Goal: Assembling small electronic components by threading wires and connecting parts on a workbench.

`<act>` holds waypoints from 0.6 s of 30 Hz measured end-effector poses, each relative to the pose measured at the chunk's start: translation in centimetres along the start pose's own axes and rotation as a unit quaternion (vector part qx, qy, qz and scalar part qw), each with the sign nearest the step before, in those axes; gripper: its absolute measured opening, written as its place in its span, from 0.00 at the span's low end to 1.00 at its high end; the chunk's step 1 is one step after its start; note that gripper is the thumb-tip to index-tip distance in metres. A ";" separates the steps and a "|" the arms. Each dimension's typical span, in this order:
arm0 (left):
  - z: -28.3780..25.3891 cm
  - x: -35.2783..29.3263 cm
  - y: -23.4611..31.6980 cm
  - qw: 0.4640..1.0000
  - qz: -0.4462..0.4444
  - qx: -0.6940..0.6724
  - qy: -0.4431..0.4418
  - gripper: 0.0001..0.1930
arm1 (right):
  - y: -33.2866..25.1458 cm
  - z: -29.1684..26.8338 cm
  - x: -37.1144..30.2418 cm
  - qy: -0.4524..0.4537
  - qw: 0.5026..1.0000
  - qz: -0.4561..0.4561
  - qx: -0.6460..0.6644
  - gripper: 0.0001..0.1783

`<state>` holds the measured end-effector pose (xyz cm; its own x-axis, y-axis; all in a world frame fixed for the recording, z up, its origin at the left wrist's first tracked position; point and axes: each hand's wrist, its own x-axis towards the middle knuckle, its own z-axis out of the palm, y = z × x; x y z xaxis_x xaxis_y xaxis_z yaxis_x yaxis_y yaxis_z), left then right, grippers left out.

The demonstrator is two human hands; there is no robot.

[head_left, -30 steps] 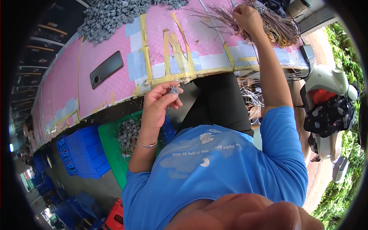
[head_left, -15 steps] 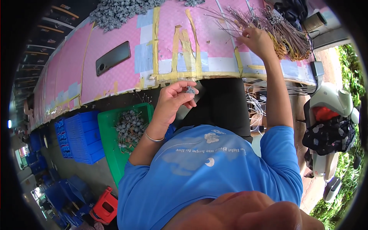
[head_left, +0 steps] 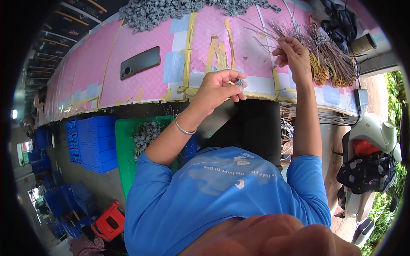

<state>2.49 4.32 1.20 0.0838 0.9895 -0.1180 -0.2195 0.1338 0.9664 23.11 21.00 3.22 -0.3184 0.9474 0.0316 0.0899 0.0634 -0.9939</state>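
Note:
My left hand (head_left: 220, 90) is closed in a pinch around a small grey round plastic part (head_left: 240, 83), just above the table's front edge. My right hand (head_left: 294, 57) is at the loose ends of a bundle of thin wires (head_left: 337, 64), thumb and forefinger pressed together. Several wire ends (head_left: 265, 32) stick out leftward beside its fingertips; whether one is pinched there I cannot make out. Along the far side of the table lies a big heap of similar grey parts (head_left: 158, 13).
A dark phone (head_left: 140, 62) lies on the pink, taped table (head_left: 117, 91). Below left are a green bin (head_left: 124, 141) holding grey parts with wires, and blue crates (head_left: 98, 145). A wire spool (head_left: 363, 43) and a black adapter cable (head_left: 361, 97) are at the right.
My left hand has moved up and right toward the table edge, still holding the grey part. My right hand has turned at the wire ends, its fingers now more visible. The whole view has shifted slightly.

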 end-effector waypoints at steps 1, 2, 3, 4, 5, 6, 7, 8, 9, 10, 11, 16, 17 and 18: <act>0.1 0.6 0.2 1.000 -0.003 -0.001 0.001 0.17 | 0.2 0.6 -0.5 -0.001 0.995 0.003 0.095 0.11; 0.1 1.2 0.3 1.000 -0.002 -0.002 -0.003 0.17 | 0.1 1.2 -1.0 -0.020 0.992 0.034 0.123 0.12; 0.1 1.8 0.3 1.000 -0.001 -0.003 -0.005 0.17 | 0.2 1.6 -1.6 -0.022 0.991 0.039 0.123 0.12; 0.0 2.4 0.2 1.000 -0.005 -0.005 -0.002 0.17 | 0.5 2.1 -2.3 -0.096 0.976 0.060 0.187 0.11; -0.2 3.0 -0.1 1.000 -0.001 0.018 -0.002 0.17 | 0.7 2.6 -3.1 -0.168 0.950 0.081 0.251 0.11; -0.4 3.5 -0.3 0.999 0.005 0.038 -0.002 0.18 | 0.6 3.2 -4.0 -0.201 0.942 0.100 0.250 0.11; -0.4 3.6 -0.5 0.999 0.000 0.035 0.000 0.18 | 0.5 3.7 -5.0 -0.201 0.941 0.106 0.251 0.11; -0.4 3.7 -0.7 0.999 0.039 0.003 0.012 0.18 | 0.3 4.3 -5.9 -0.183 0.954 0.112 0.209 0.11; -0.4 3.8 -0.8 0.996 0.078 -0.029 0.022 0.18 | 0.3 4.7 -6.5 -0.163 0.965 0.117 0.168 0.11; -0.5 3.6 -0.5 0.995 0.085 -0.044 0.025 0.18 | 0.6 5.0 -7.1 -0.139 0.972 0.113 0.153 0.11; -0.5 3.5 -0.4 0.995 0.081 -0.046 0.027 0.18 | 0.7 5.1 -7.5 -0.140 0.971 0.118 0.153 0.11; -0.4 2.3 0.6 0.991 0.088 -0.078 0.068 0.19 | 0.5 5.6 -8.6 -0.139 0.979 0.092 0.120 0.12; -0.5 2.1 0.5 0.990 0.089 -0.079 0.070 0.19 | 0.6 5.7 -8.7 -0.141 0.979 0.092 0.119 0.12; -0.7 2.0 0.3 0.992 0.081 -0.071 0.069 0.19 | 0.6 5.8 -8.8 -0.146 0.979 0.088 0.112 0.13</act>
<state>1.92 6.38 1.09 -0.0954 0.9954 -0.0041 -0.3549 -0.0302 0.9344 20.49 10.85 1.74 -0.5752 0.8058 -0.1409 -0.0312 -0.1938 -0.9806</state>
